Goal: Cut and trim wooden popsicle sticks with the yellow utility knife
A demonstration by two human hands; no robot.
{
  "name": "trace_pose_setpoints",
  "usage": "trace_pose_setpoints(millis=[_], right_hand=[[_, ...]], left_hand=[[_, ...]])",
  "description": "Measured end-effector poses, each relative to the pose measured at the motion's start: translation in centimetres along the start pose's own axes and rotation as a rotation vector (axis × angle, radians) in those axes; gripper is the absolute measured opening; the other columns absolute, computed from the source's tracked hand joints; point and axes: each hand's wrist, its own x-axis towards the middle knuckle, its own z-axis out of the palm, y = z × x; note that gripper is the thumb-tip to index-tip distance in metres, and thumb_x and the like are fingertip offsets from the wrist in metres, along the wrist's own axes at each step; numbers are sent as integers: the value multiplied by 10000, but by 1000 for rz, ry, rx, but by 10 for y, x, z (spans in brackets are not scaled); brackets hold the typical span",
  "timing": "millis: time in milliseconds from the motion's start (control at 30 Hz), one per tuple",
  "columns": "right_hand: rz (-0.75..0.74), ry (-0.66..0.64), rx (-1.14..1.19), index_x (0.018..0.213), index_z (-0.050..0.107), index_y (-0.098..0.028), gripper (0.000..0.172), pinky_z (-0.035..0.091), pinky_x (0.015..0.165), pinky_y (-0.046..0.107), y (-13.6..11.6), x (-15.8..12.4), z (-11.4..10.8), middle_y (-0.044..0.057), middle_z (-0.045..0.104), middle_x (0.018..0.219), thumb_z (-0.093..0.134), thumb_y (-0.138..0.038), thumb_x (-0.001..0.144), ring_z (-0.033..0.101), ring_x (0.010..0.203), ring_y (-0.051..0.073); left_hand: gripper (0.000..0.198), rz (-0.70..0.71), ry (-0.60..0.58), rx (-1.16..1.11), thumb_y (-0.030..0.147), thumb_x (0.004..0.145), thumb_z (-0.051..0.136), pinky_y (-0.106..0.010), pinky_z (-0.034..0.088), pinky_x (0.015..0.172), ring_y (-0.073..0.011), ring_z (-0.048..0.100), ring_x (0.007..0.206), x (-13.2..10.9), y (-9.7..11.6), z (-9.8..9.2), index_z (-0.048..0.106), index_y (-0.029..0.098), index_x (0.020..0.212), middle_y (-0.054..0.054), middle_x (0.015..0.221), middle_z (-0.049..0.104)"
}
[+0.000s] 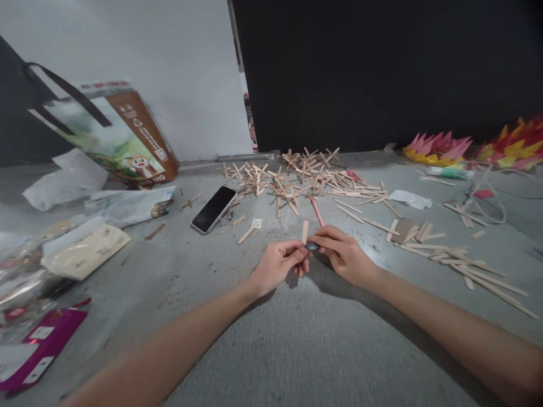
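Note:
Near the middle of the table, my left hand (283, 261) pinches a short wooden craft stick (305, 232) that points upward. My right hand (341, 254) is closed on a small dark grey block (313, 246), held against the lower end of the stick; what kind of block it is I cannot make out. The fingertips of both hands almost meet there. A pink patterned pencil (316, 211) lies just beyond my right hand. Farther back spreads a heap of craft sticks (271, 182), many of them crossed over one another.
A phone (214, 210) lies left of the heap. A printed bag (121, 135) stands at the back left, with packets (87, 249) and a purple case (46, 345) nearer. Loose sticks (470, 263) and paper flowers (439, 150) are on the right, with a glue tube (448, 172).

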Motion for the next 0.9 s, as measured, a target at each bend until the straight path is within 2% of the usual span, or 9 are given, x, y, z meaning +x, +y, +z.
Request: trace_pose_setpoints(millis=[433, 633, 900], right_hand=[[-15, -4, 18, 1267, 691, -232, 323, 576, 846, 404, -1, 2, -2, 120, 673, 1086, 461, -150, 1055, 655, 989, 233], [-33, -16, 18, 1280, 688, -242, 355, 576, 863, 411, -1, 2, -1, 118, 679, 1103, 442, -126, 1051, 650, 1007, 232], [-29, 7, 11, 1248, 699, -224, 325, 574, 836, 386, -3, 4, -3, 112, 674, 1058, 452, -140, 1054, 651, 960, 221]], left_hand=[[480, 44, 47, 20, 605, 947, 669, -243, 468, 622, -121, 585, 619, -1, 1, 1, 707, 132, 872, -46, 720, 674], [504, 24, 40, 76, 619, 929, 680, -237, 451, 601, -109, 554, 585, -2, 3, 2, 667, 144, 762, -32, 690, 650], [482, 82, 74, 74, 597, 963, 646, -247, 448, 631, -121, 580, 619, -2, 0, 3, 673, 144, 801, -42, 718, 666]])
